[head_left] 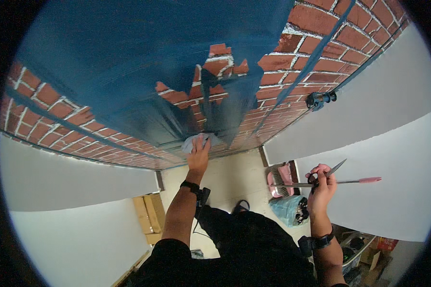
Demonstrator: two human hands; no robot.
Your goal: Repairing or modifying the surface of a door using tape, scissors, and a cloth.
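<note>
My left hand point(198, 149) presses a light grey cloth point(193, 142) against the low part of the wall. Its fingers bend over the cloth, and much of the cloth is hidden under them. Above the hand, the wall has a dark blue surface point(143, 52) with ragged gaps, where red brick pattern point(220, 67) with white joints shows. My right hand point(322, 189), held out to the right and away from the wall, grips scissors point(337, 167) by their black handles. The blades point up and to the right.
A pink dustpan point(288, 174) and a long-handled tool with a pink end point(370, 180) are beyond my right hand. Below them sits a bluish plastic bag point(288, 210). Cardboard point(150, 215) stands at left, a filled crate point(357, 258) at lower right. A dark device point(317, 101) hangs by the wall.
</note>
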